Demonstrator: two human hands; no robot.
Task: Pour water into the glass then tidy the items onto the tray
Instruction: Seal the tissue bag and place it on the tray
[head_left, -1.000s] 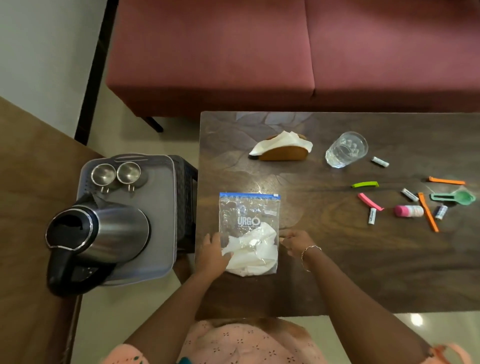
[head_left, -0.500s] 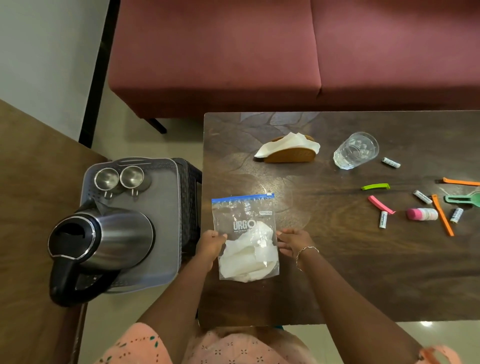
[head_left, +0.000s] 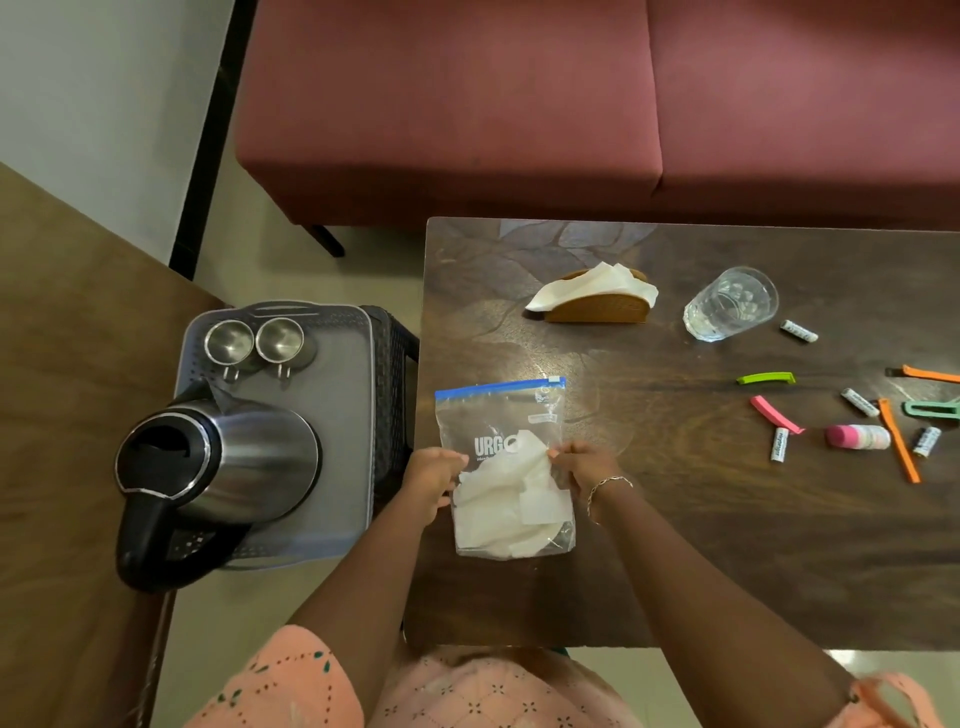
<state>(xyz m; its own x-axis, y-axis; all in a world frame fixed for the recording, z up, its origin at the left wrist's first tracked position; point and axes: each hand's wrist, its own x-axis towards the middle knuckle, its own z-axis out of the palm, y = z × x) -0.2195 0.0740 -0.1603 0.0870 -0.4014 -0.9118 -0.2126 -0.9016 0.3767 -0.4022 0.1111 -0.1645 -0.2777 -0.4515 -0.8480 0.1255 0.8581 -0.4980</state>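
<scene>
A clear zip bag (head_left: 506, 452) with a blue seal and white tissue inside lies at the near left of the dark wooden table (head_left: 675, 561). My left hand (head_left: 434, 480) grips its left edge and my right hand (head_left: 584, 467) grips its right edge. A clear glass (head_left: 730, 304) stands at the back of the table. To the left, a grey tray (head_left: 332, 415) on a black crate carries a steel kettle (head_left: 228, 465) with a black handle and two small steel cups (head_left: 254, 340).
A wooden napkin holder (head_left: 597, 301) with white napkins stands left of the glass. At the right lie several small batteries (head_left: 778, 444), coloured clips (head_left: 766, 378), a pink-capped bottle (head_left: 857, 436) and a green scoop (head_left: 932, 408). A maroon sofa (head_left: 571, 104) stands behind the table.
Both hands have shifted from resting on the bag to pinching its two side edges. The bag has slid slightly toward me and turned a little.
</scene>
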